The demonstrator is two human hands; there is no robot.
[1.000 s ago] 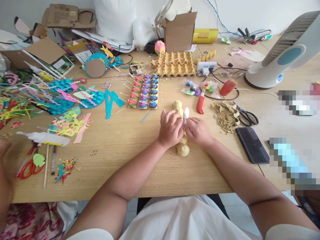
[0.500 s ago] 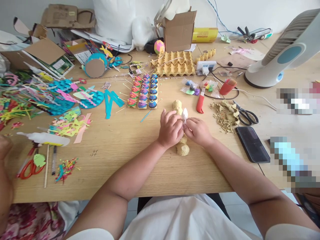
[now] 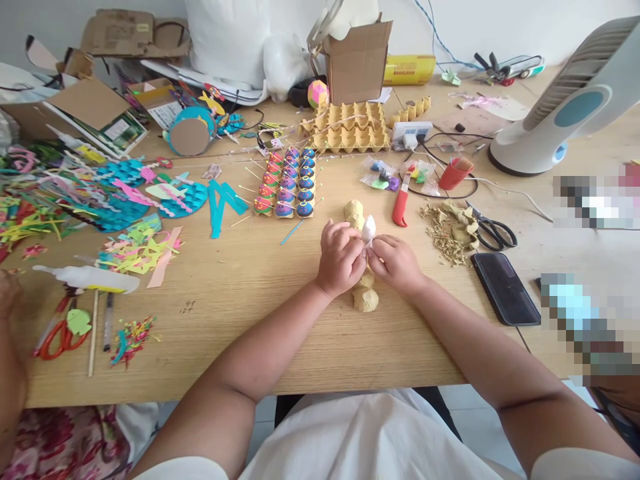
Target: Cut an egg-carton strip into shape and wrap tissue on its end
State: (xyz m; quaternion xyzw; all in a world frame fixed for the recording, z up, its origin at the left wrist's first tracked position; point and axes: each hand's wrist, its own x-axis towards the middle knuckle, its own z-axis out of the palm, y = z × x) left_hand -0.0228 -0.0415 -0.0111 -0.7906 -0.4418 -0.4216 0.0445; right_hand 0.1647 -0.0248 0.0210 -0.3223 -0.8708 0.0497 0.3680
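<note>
Both hands meet over a strip of egg-carton cups (image 3: 366, 299) lying lengthwise on the table. Between their fingertips a small white lump (image 3: 369, 229) sticks up, looking like clay or a twisted wrapper; which of these I cannot tell. My left hand (image 3: 342, 257) pinches it from the left, with the upper fingers bent and slightly spread. From the right, my right hand (image 3: 397, 261) closes thumb and fingers on its lower end. The middle of the carton strip is hidden beneath the hands.
Painted egg-carton caterpillars (image 3: 286, 183) stand beyond my left hand. A red-handled cutter (image 3: 401, 200), carton scraps (image 3: 453, 233), black scissors (image 3: 493, 230) and a phone (image 3: 506, 288) lie to the right. A fan (image 3: 565, 100) stands far right. Another person's arm (image 3: 11, 347) is at the left edge.
The white lump shows a little more fully above the fingertips. Both hands stay in nearly the same place. The other person's hand at the left edge has shifted slightly.
</note>
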